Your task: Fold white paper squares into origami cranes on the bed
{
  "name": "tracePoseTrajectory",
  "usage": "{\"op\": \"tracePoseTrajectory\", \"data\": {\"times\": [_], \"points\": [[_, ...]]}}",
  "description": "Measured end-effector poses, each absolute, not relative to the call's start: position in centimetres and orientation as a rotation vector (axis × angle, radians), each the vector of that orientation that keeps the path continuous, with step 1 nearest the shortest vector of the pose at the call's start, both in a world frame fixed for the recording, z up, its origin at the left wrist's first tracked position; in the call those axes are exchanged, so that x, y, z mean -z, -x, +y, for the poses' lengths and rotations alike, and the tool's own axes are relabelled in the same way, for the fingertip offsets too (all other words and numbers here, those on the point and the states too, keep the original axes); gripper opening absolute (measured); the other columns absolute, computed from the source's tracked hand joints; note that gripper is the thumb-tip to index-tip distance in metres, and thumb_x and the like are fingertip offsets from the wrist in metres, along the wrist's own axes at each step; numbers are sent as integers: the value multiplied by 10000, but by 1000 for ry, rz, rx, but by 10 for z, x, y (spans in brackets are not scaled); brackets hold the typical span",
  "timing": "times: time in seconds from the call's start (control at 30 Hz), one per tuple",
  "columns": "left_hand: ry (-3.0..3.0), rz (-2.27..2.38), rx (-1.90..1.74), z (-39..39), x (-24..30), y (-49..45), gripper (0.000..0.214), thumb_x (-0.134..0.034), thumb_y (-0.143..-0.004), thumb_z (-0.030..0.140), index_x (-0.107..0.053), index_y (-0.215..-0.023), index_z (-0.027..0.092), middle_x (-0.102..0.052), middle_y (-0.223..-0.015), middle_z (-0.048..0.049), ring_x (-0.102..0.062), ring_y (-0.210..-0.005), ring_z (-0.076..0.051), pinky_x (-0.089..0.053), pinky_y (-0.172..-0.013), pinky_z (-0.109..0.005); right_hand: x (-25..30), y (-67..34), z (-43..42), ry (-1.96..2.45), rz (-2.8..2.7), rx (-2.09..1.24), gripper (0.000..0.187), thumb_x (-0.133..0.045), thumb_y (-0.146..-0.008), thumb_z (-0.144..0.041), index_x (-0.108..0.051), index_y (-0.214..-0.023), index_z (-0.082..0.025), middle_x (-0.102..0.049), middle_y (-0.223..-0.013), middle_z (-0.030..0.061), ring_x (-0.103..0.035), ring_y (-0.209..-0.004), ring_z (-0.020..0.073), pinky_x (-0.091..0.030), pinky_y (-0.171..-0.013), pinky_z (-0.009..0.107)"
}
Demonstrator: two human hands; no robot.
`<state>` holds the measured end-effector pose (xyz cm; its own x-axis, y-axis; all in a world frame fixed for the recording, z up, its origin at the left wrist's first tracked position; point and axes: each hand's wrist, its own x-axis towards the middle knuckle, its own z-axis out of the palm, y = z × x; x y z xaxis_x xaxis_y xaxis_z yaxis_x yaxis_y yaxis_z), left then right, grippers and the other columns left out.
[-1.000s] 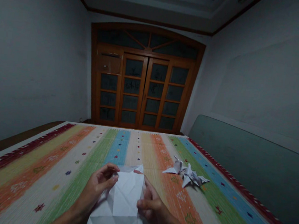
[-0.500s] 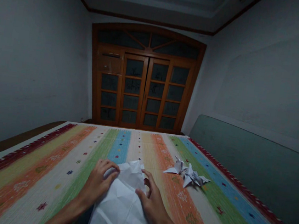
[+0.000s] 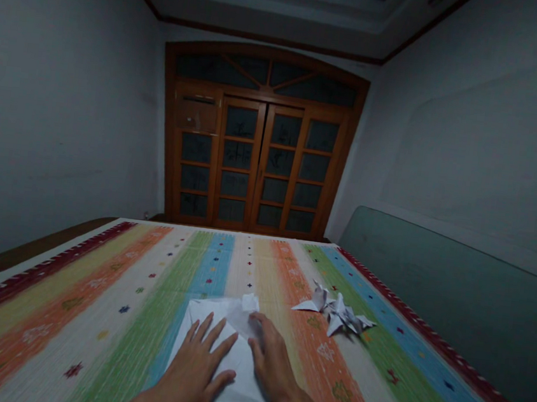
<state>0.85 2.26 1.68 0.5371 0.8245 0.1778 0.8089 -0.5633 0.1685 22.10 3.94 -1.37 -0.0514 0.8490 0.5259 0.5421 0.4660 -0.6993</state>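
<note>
A sheet of white folded paper (image 3: 228, 315) lies flat on the striped bedspread (image 3: 94, 310), creased, with a crumpled flap near its far corner. My left hand (image 3: 196, 366) rests on the sheet's near left part, palm down and fingers spread. Beside it, my right hand (image 3: 271, 361) presses the right side, its fingertips at the crumpled flap. Neither hand grips the paper. To the right of the sheet lie two white folded paper figures, a smaller one (image 3: 318, 300) touching a larger, crane-like one (image 3: 345, 318).
The multicoloured bedspread has red-bordered edges. A grey-green padded panel (image 3: 432, 288) runs along its right side, and a wooden ledge (image 3: 27, 252) along its left. Wooden glazed doors (image 3: 253, 161) stand beyond the far end.
The paper has gone from held up and bunched between my hands to lying flat on the bedspread. Both hands have opened and now press down on it.
</note>
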Motion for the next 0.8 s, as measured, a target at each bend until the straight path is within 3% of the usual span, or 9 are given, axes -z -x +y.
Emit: {"op": "tracePoseTrajectory", "data": {"times": [0.13,0.3,0.4,0.53,0.67,0.8], "points": [[-2644,1437,-264,25,-9,-6,604,-511,-1004,551,-350,-1566,397,-293,-1666,-88,-219,-1519,-452,-242,-1172,-723,7,-222,34,1408,-1955,-315,364,-445,-897,-33,-683,-1112,-205,-695,-1071,116,-703,-996,257,-542,-897,354],[-2651,1404,-271,31,-5,0,594,-481,-1009,580,-307,-1561,450,-236,-1680,-62,-165,-1521,-480,-199,-1149,-773,-4,-218,27,1753,-2099,-122,332,-461,-974,-73,-706,-1130,-233,-661,-1145,135,-715,-928,264,-551,-779,336],[-2651,1390,-258,34,-6,3,608,-441,-998,645,-289,-1559,467,-218,-1685,-52,-137,-1524,-488,-152,-1140,-801,-3,-216,27,1806,-2084,-11,324,-519,-937,-53,-714,-1136,-218,-628,-1285,179,-651,-1138,344,-549,-907,443],[-2663,1373,-250,35,-5,5,616,-410,-998,666,-265,-1565,475,-203,-1692,-30,-125,-1529,-484,-128,-1140,-808,0,-215,24,1470,-2183,-28,381,-567,-881,-29,-689,-1204,-192,-567,-1439,189,-496,-1357,379,-416,-1120,578],[-2701,1358,-268,35,-2,5,643,-452,-1005,600,-239,-1587,431,-216,-1692,-24,-159,-1531,-472,-154,-1159,-781,4,-214,17,1057,-2347,-300,571,-635,-906,-167,-517,-1463,-214,-465,-1571,149,-411,-1454,334,-343,-1214,516],[-2714,1353,-264,35,-2,6,713,-486,-994,568,-205,-1611,346,-204,-1693,-55,-174,-1539,-440,-187,-1187,-724,7,-217,17,1074,-2363,-546,680,-604,-983,-372,-337,-1589,-215,-300,-1656,131,-303,-1519,324,-295,-1241,491]]}}
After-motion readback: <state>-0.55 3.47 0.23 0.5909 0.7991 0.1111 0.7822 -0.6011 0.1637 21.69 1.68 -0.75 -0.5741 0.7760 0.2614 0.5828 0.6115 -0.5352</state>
